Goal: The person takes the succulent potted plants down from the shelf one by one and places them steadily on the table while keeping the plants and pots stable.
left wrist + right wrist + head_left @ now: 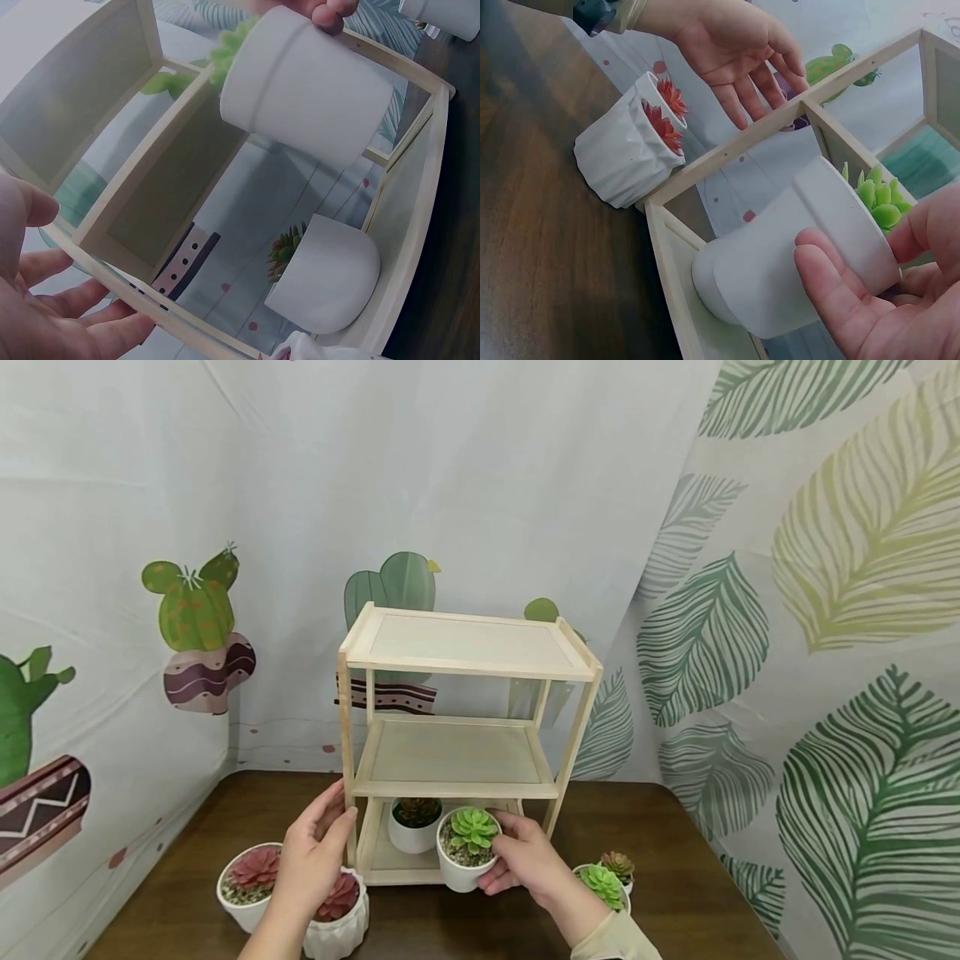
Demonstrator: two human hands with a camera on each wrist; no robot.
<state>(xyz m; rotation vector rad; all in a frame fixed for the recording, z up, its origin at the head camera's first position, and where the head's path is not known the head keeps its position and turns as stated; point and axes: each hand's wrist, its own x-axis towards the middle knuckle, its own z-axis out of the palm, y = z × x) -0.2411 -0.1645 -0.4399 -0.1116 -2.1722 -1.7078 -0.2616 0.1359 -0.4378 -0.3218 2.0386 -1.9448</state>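
Observation:
My right hand [521, 856] grips a white pot with a bright green succulent [467, 847] by its right side, fingers and thumb around the rim. The pot is in front of the bottom level of a pale wooden three-tier shelf [457, 789]. On that bottom level sits a rounded white pot with a dark reddish-green succulent [324, 274], partly behind the held pot in the right wrist view. My left hand [315, 843] is at the shelf's front left post, its fingers loosely extended and touching the wood [750, 135].
At the left stand a white pot with a red succulent [243, 914] and a fluted white pot [337, 935] with another red one. Two more potted succulents [603, 885] stand on the brown table [675, 860] at the right. A printed cloth [480, 485] hangs behind the shelf.

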